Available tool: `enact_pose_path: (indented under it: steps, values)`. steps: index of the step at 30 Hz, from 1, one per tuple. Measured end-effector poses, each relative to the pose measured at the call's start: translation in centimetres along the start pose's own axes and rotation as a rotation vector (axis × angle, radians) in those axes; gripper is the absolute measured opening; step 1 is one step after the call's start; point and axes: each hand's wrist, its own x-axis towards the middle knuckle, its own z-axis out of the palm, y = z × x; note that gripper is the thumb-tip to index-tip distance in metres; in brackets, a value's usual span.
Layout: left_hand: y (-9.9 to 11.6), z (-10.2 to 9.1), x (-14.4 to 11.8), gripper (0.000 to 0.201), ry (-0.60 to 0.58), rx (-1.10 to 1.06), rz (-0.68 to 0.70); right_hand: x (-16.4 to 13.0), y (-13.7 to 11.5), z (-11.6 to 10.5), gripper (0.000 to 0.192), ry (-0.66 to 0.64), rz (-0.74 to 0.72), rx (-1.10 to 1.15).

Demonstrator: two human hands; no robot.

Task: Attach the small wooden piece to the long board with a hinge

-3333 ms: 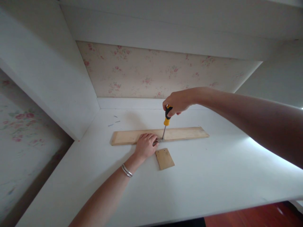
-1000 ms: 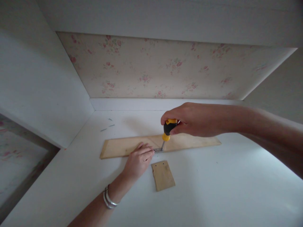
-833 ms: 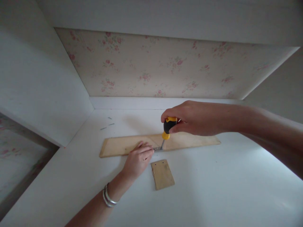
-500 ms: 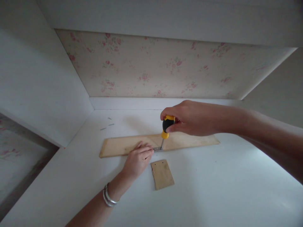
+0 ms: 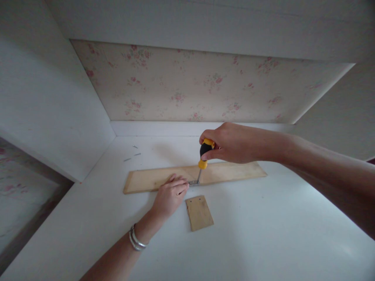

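Observation:
A long, pale wooden board (image 5: 231, 174) lies flat on a white surface. On its near edge rests a narrow metal bracket (image 5: 193, 183). My left hand (image 5: 171, 194), fingers together, presses the bracket's left end against the board; its thumb is hidden. In my right hand (image 5: 227, 142) is a yellow and black screwdriver (image 5: 206, 150), held nearly upright with the fingers wrapped around its handle. The screwdriver tip meets the right end of the bracket; the screw head under it is too small to make out. Nearer to me lies a small wooden piece (image 5: 199, 213) with two holes.
Several loose screws (image 5: 137, 154) lie behind the board's left part. A white side panel (image 5: 58, 97) rises at the left, and a floral-papered wall (image 5: 178, 82) stands behind a low white ledge (image 5: 158, 128). White panelling (image 5: 205, 23) hangs overhead.
The view has shifted slightly. My right hand has turned a little with the screwdriver, whose tip stays on the bracket. My left hand keeps its place on the bracket and board.

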Motion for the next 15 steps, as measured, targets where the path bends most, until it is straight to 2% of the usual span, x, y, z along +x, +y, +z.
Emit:
enact_pose_path:
  steps: [11, 15]
  values:
    - [0.37, -0.28, 0.11, 0.020, 0.021, 0.014, 0.015, 0.37, -0.42, -0.61, 0.054, 0.003, 0.029, -0.127]
    - [0.37, -0.29, 0.06, 0.018, 0.028, 0.026, 0.024, 0.49, -0.46, -0.47, 0.052, 0.022, 0.054, -0.128]
